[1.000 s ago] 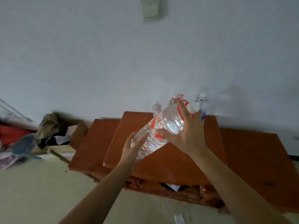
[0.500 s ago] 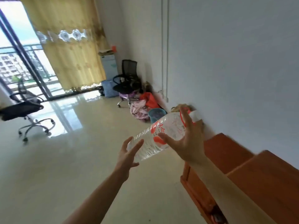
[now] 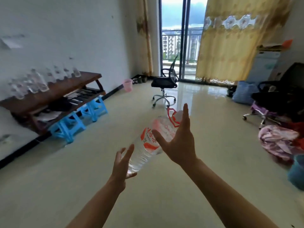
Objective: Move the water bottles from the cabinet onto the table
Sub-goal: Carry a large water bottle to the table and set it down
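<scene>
A large clear water bottle (image 3: 148, 143) with a red-and-white label and a red carry handle lies tilted between my hands at chest height. My right hand (image 3: 178, 143) grips its upper part near the neck. My left hand (image 3: 122, 163) cups its base from below, fingers spread. At the left stands a low brown wooden table (image 3: 69, 86) against the white wall. A row of several clear bottles (image 3: 32, 83) stands on its top, blurred by motion. The cabinet is out of view.
Blue plastic stools (image 3: 77, 119) sit under the table. A pink bin (image 3: 128, 85) stands by the wall. A black office chair (image 3: 166, 83) is mid-room before the balcony door. Another chair (image 3: 279, 96) and a clothes pile (image 3: 279, 142) fill the right side.
The view has swung left from the cabinet, across the room, to the table side. Both hands carried the bottle along, still tilted.
</scene>
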